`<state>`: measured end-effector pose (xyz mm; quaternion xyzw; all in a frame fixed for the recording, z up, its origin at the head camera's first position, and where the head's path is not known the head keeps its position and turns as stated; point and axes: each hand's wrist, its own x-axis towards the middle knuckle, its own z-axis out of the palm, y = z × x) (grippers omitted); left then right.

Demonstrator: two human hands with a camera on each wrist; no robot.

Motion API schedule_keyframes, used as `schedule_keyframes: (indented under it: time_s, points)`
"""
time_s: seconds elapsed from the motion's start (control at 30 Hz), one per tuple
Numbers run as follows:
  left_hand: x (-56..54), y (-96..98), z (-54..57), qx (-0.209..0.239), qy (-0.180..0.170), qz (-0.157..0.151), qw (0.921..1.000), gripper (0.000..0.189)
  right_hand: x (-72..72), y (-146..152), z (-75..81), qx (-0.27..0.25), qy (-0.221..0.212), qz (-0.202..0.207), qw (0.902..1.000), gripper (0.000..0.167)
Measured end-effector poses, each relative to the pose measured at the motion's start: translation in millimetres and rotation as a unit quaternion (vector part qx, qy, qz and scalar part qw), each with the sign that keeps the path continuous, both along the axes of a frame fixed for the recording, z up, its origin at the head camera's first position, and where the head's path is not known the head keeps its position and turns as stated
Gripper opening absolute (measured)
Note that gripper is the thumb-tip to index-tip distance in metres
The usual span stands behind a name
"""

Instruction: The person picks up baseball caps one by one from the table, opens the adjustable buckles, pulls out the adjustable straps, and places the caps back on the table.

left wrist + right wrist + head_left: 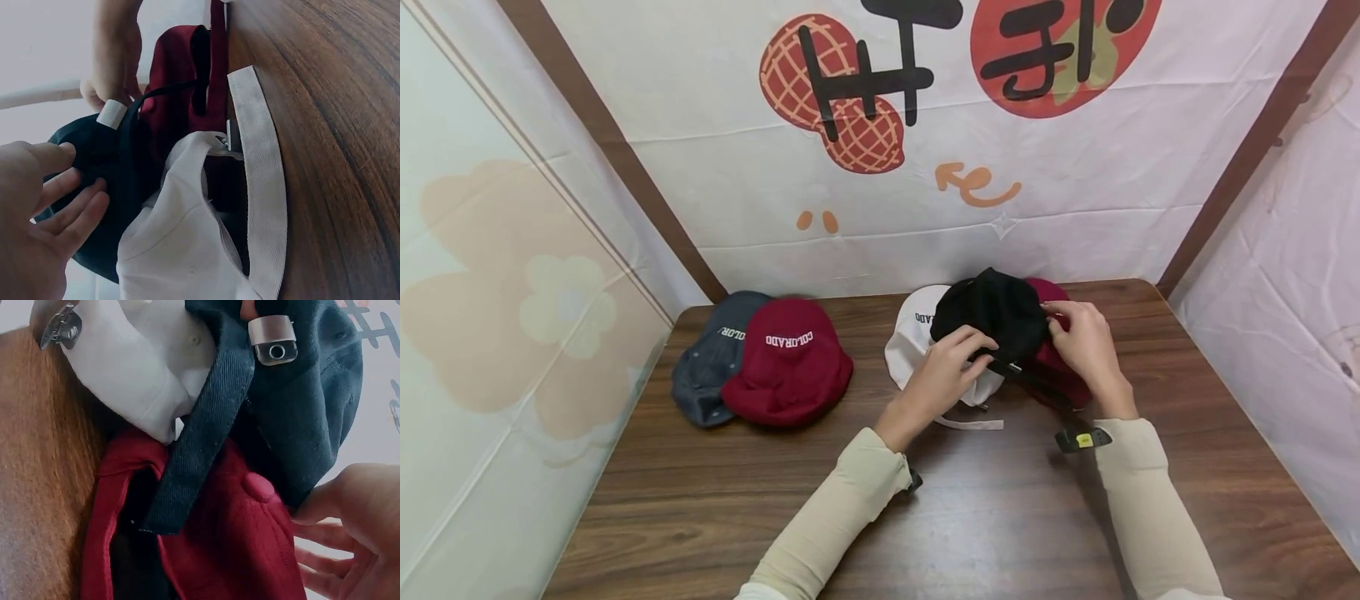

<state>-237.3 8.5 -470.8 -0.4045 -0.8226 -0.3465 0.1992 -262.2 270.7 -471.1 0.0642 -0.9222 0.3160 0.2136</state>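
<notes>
A black cap (996, 312) lies on top of a white cap (910, 337) and a burgundy cap (1056, 354) at the back of the table. My left hand (947, 371) touches the black cap's near left side; in the left wrist view its fingertips (94, 194) rest spread on the fabric. My right hand (1082, 337) pinches the black cap's right edge, its fingers partly hidden behind the caps. The black strap (206, 437) hangs loose across the burgundy cap, near a metal buckle (274, 340). A loose white strap (262, 181) lies on the wood.
To the left, another burgundy cap (786, 358) with COLORADO lettering overlaps a dark blue cap (703, 367). The wood-grain table (970, 508) stretches toward me. White printed cloth (880, 225) walls it at the back and sides.
</notes>
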Motion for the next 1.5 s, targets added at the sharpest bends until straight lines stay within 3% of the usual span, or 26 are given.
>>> schedule_keyframes:
  time_s: [0.23,0.4,0.6,0.9,1.23,1.5]
  points:
    - [-1.4,1.3,-2.4,-0.032,-0.015,0.015,0.9993,0.015,4.0,1.3,3.9,-0.031,0.017,-0.007,0.9994,0.025]
    - [-1.4,1.5,-3.4,-0.052,-0.006,0.027,0.9983,0.016,6.1,2.4,7.4,-0.042,0.020,-0.006,0.9989,0.023]
    - [0.1,-1.9,-4.1,-0.039,0.024,0.034,0.9984,0.015,10.8,-5.9,15.6,-0.059,0.035,0.003,0.9976,0.021]
    - [9.2,-12.5,-2.5,-0.004,0.044,0.034,0.9985,0.009,19.2,-28.2,25.8,-0.065,0.096,0.033,0.9927,0.016]
    - [14.6,-30.9,5.5,0.007,0.045,0.050,0.9977,0.008,36.4,-42.1,41.7,-0.085,0.162,0.082,0.9798,0.017]
    - [20.8,-59.3,9.0,0.011,0.045,0.071,0.9964,0.008,47.1,-60.1,38.4,-0.078,0.217,0.152,0.9611,0.019]
